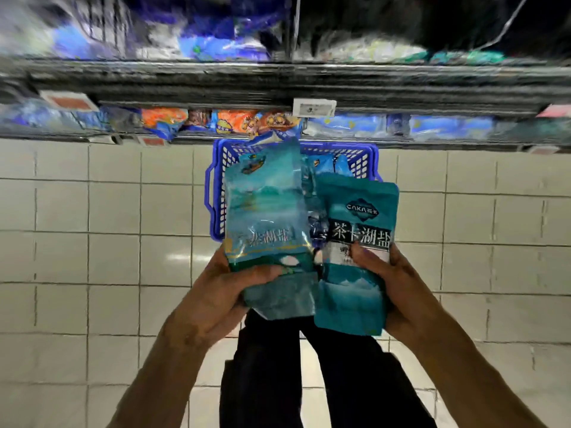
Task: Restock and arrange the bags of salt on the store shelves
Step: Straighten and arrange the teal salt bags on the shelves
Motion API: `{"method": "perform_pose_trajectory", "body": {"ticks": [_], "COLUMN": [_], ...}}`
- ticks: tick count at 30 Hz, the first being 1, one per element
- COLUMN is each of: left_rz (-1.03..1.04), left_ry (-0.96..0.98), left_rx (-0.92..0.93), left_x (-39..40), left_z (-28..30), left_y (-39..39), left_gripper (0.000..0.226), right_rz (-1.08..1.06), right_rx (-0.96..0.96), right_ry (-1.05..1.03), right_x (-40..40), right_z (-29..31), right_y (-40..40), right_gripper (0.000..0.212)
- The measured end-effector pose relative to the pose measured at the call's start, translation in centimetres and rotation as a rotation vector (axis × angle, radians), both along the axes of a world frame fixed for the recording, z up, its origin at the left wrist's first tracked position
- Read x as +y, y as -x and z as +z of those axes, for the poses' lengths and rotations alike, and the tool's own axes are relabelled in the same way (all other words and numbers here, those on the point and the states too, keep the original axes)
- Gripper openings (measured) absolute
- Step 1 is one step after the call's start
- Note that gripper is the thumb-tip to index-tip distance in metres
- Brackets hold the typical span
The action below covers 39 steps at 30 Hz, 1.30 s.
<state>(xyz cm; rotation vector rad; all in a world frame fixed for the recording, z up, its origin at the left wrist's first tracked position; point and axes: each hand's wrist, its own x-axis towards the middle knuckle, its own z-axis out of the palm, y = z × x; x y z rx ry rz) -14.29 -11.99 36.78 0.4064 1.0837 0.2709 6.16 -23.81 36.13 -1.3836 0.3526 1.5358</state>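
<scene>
a: where are the salt bags right now?

b: off the shelf, in the air. the left hand (230,285) grips a glossy pale-teal plastic salt bag (265,211) low down, thumb curled over its front. the right hand (392,282) grips a darker matte teal salt pouch with bold white lettering (358,242) the same way, thumb on the label. the two bags touch along their inner edges, both roughly upright, above the blue perforated plastic basket (216,193) on the pale tiled floor (92,242). more teal bags (327,166) seem to remain inside the basket.

a: what could go wrong from here?

b: both grips sit near the bottom, so the tops are unsupported. the glossy bag looks slack and heavy; i'd judge it could fold over or slide out of the thumb hold if it's swung up fast.

a: and at the shelf?

b: the dark metal store shelves (278,84) are blurred, so i can't tell how much gap is free. the low row of orange and blue packets (234,120) looks tightly packed. pushing two bags in at once could knock neighbours forward or leave the salt tilted.

a: anything else?

b: the designs differ, so these may be two products. placing them in one facing would mix the stock. the white shelf price tag (313,107) is too blurred to check.
</scene>
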Motion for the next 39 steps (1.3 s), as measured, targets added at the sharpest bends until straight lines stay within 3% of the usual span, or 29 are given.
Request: {"method": "perform_pose_trajectory", "body": {"ticks": [10, 13, 18, 24, 29, 35, 37, 39], "left_rz": [0.110, 0.129, -0.063, -0.362, -0.629, -0.862, -0.920, -1.016], "left_ry": [-0.053, -0.138, -0.212, -0.291, -0.286, -0.343, -0.397, -0.449], "left_rx": [-0.045, -0.080, -0.110, -0.086, -0.122, -0.167, -0.161, -0.162], "left_x": [0.7, -0.6, -3.0, -4.8, -7.8, -14.2, -17.0, -22.7], "left_z": [19.4, 23.2, 26.8, 27.8, 28.9, 30.4, 30.5, 30.8], "left_y": [-1.6, -1.8, -3.2, -7.7, -13.0, -19.7, -22.2, -25.8], "left_gripper": [0.050, 0.045, 0.052, 0.045, 0.043, 0.052, 0.062, 0.071], "right_rz": [-0.020, -0.067, -0.171, -0.495, -0.785, -1.047, -1.117, -1.222], "right_rx": [-0.103, -0.167, -0.258, -0.363, -0.407, -0.515, -0.536, -0.577], "right_ry": [-0.137, -0.175, -0.189, -0.146, -0.078, -0.032, -0.047, -0.037], "right_x": [-5.2, -7.2, -11.5, -17.8, -23.2, -30.4, -32.9, -38.5], "right_z": [18.7, 23.1, 28.3, 30.3, 30.7, 31.1, 31.0, 30.7], "right_y": [-1.0, -1.3, -1.7, 0.2, 2.4, 3.8, 3.5, 2.7], "right_gripper": [0.048, 0.038, 0.044, 0.037, 0.046, 0.042, 0.033, 0.037]}}
